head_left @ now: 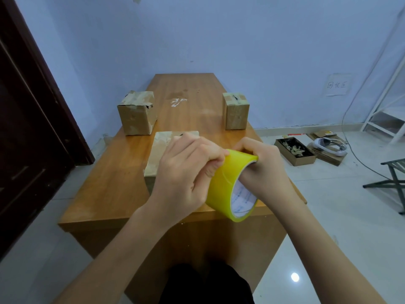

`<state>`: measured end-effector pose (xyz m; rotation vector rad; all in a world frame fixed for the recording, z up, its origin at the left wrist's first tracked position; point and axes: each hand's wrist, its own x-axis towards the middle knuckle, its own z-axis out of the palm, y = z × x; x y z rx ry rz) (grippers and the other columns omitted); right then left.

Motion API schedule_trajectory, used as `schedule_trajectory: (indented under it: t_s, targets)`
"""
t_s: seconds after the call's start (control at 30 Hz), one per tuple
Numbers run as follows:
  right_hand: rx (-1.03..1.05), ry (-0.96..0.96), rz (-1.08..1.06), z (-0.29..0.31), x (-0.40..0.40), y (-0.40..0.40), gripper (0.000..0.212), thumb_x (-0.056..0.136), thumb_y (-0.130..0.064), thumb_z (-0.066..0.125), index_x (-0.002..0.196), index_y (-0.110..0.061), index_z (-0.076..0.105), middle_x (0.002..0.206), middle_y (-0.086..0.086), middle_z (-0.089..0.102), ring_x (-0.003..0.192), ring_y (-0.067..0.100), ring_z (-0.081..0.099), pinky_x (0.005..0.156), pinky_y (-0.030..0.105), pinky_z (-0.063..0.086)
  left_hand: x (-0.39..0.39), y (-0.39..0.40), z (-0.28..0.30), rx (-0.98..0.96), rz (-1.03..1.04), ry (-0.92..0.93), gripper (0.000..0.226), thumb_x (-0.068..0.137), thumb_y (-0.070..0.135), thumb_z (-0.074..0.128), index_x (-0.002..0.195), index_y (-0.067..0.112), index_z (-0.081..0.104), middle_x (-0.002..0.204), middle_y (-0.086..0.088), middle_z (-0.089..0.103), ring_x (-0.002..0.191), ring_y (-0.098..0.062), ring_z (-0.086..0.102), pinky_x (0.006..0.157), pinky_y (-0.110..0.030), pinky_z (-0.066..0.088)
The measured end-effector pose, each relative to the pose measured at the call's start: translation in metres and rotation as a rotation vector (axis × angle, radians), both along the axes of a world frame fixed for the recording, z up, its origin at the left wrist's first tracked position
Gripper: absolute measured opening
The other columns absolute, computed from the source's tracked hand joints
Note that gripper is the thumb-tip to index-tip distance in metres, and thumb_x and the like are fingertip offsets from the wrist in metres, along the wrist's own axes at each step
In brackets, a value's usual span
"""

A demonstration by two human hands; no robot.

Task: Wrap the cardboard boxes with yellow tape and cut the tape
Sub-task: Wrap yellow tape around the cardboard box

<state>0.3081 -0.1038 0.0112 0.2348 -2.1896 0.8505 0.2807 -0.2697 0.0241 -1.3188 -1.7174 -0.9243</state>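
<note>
A roll of yellow tape is held up over the near end of the wooden table. My right hand grips the roll through its core. My left hand curls its fingers on the roll's outer face and picks at the tape there. Right behind my left hand a cardboard box lies on the table, partly hidden. A second cardboard box stands at the far left. A third cardboard box stands at the far right.
A dark door stands to the left. On the floor at the right lie an open box of scraps, flat cardboard and a white object. A folding stool and a white rack stand further right.
</note>
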Motion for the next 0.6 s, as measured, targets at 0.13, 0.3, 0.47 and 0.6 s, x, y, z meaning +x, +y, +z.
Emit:
schedule_trajectory:
  t_s: [0.13, 0.3, 0.47, 0.6]
  targets:
    - [0.005, -0.033, 0.003, -0.001, 0.0, 0.002, 0.011, 0.071, -0.019, 0.06, 0.063, -0.019, 0.052, 0.047, -0.014, 0.044, 0.057, 0.009, 0.048, 0.048, 0.012, 0.032, -0.001, -0.007, 0.006, -0.098, 0.06, 0.058, 0.009, 0.088, 0.006, 0.06, 0.083, 0.004, 0.068, 0.087, -0.004, 0.069, 0.084, -0.021, 0.057, 0.076, -0.028, 0.039]
    - [0.014, -0.011, 0.019, 0.0, 0.001, 0.001, 0.014, 0.071, -0.034, 0.051, 0.063, -0.022, 0.05, 0.047, -0.015, 0.042, 0.052, 0.002, 0.047, 0.047, 0.012, 0.031, 0.001, -0.005, 0.011, -0.204, 0.084, 0.046, 0.013, 0.088, 0.001, 0.053, 0.078, 0.001, 0.062, 0.088, -0.008, 0.063, 0.081, -0.024, 0.053, 0.069, -0.038, 0.041]
    - [0.02, -0.001, -0.032, 0.006, 0.003, -0.003, 0.01, 0.07, -0.014, 0.061, 0.064, -0.009, 0.057, 0.051, -0.002, 0.053, 0.063, 0.02, 0.051, 0.049, 0.022, 0.033, 0.003, -0.002, 0.013, -0.152, 0.112, 0.098, 0.012, 0.082, -0.007, 0.05, 0.077, 0.002, 0.057, 0.085, -0.009, 0.062, 0.078, -0.022, 0.048, 0.066, -0.036, 0.039]
    - [0.012, -0.015, -0.037, 0.007, 0.002, -0.004, 0.009, 0.069, -0.014, 0.061, 0.064, -0.008, 0.058, 0.052, -0.001, 0.054, 0.065, 0.02, 0.051, 0.05, 0.022, 0.033, 0.006, 0.002, 0.01, -0.097, 0.151, 0.073, 0.013, 0.079, -0.009, 0.049, 0.075, -0.001, 0.059, 0.083, -0.009, 0.062, 0.077, -0.021, 0.048, 0.067, -0.03, 0.034]
